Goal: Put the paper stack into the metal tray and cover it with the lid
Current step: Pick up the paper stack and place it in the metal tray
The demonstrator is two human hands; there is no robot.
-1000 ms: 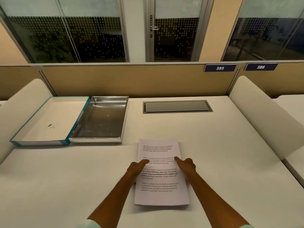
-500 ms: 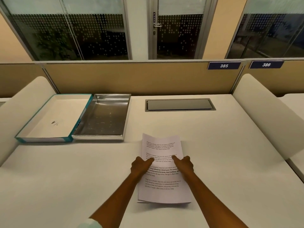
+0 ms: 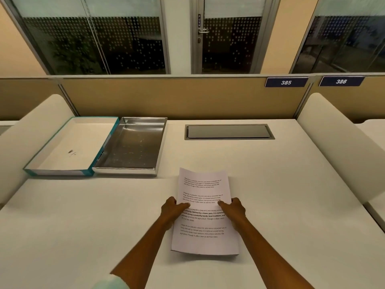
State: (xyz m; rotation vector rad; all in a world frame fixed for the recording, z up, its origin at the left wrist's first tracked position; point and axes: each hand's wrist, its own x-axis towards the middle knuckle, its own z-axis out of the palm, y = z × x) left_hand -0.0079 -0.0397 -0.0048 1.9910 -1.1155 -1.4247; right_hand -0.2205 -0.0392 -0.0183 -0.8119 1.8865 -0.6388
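1. Both hands have slid out to the side edges of the paper stack (image 3: 205,213) since a moment ago.
2. Left hand (image 3: 173,210) and right hand (image 3: 233,209) pinch the thin white printed sheets, thumbs on top.
3. Near end is lifted off the smooth white desk (image 3: 281,195).
4. Shiny metal tray (image 3: 133,147) sits far left, touching the white, teal-edged cardboard lid (image 3: 70,147), which lies open side up.

White desk (image 3: 270,184): lid (image 3: 68,147) upper left, open side up, touching tray (image 3: 133,147) on its right. Cable hatch (image 3: 229,132) set flush at top centre. Paper stack (image 3: 205,226) lower centre.
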